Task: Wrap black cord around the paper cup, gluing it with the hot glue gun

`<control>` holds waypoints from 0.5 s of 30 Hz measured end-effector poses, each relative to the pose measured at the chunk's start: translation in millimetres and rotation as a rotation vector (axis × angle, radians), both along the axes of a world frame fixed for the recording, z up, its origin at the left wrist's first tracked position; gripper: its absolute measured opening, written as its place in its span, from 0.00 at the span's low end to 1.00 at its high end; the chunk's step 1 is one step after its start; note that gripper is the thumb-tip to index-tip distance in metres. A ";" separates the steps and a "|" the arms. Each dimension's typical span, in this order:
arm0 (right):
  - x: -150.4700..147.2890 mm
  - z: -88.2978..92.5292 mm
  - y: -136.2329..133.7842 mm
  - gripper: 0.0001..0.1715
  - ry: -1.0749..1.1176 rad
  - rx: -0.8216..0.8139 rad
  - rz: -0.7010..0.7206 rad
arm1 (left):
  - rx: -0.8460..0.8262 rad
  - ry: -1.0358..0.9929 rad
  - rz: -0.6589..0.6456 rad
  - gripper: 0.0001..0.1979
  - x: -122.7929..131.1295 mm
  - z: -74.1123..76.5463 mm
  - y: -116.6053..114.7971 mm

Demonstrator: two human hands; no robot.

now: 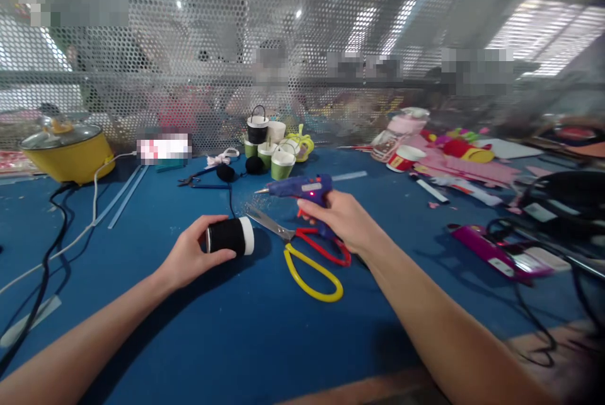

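Observation:
My left hand (191, 250) is wrapped round a paper cup (225, 237) lying on its side in the grip. Black yarn covers most of the cup, and a white band shows at its right end. My right hand (343, 216) grips a blue hot glue gun (302, 188) with a small red light lit on its side. The gun's metal nozzle points left, above and to the right of the cup. Beneath the gun lie scissors (288, 235) with one red and one yellow handle loop. A black yarn ball (225, 172) has a strand running toward the cup.
Behind stand several small cups (282, 165) in green, white and black. Pliers (201, 181) lie left of them. A yellow pot (70, 153) and cables are far left. At right are a red-and-white cup (405, 157), pink scraps and a purple device (496, 254). Perforated metal mesh (212, 46) rises behind the table.

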State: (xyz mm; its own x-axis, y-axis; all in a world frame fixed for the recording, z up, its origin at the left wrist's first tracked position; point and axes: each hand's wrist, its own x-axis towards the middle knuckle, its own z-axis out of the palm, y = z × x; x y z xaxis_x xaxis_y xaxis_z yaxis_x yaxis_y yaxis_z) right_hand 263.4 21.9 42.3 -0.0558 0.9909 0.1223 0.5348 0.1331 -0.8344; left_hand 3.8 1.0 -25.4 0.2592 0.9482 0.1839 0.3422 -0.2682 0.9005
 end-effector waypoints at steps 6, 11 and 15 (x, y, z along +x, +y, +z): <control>10.7 -28.7 48.1 0.23 -0.297 -0.110 -0.124 | 0.249 0.099 -0.055 0.25 2.8 -1.0 -3.0; 9.4 -30.9 56.8 0.20 -0.482 -0.058 -0.184 | 0.383 0.171 -0.095 0.25 6.5 0.6 -6.9; -11.0 -15.8 37.7 0.17 -0.524 0.074 -0.065 | 0.435 0.226 -0.098 0.25 8.2 3.2 -10.4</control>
